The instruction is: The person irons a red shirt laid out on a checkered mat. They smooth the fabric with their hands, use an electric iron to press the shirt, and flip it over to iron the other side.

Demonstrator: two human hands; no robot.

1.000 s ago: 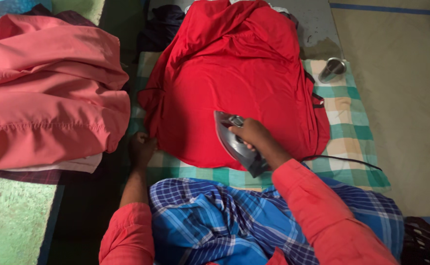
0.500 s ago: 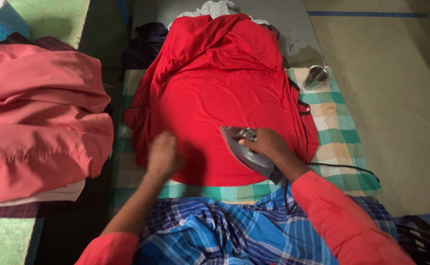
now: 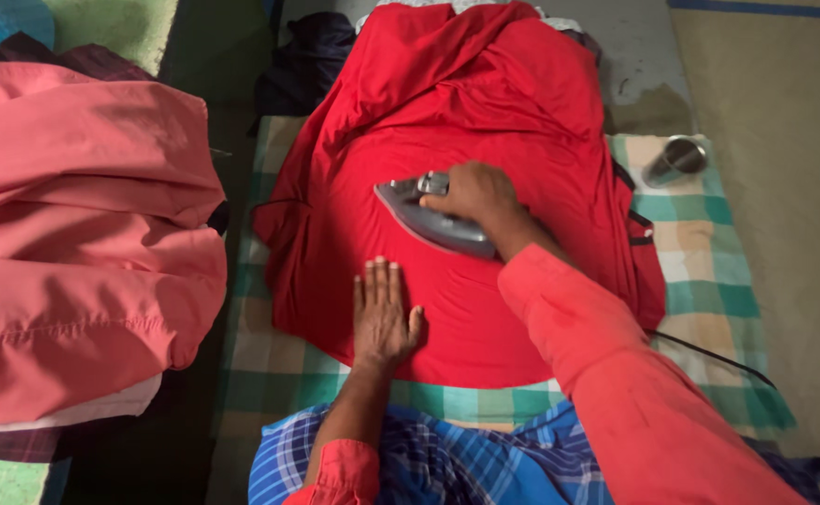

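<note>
Spread over the floor, a green checked cloth (image 3: pixel 700 271) carries a red garment (image 3: pixel 485 140) that covers most of its middle. On the garment's centre sits a grey iron (image 3: pixel 433 223) — the right hand (image 3: pixel 480 194) grips its handle. The left hand (image 3: pixel 382 318) lies flat, fingers wide, pressing the garment near the cloth's near edge. A steel cup (image 3: pixel 674 161) lies at the far right corner — pink clothes (image 3: pixel 73 243) are piled off the left edge.

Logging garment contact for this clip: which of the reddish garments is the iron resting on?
The bright red garment spread on the checked cloth, under the iron and both hands. The paler salmon-pink one lies untouched at left.
</note>
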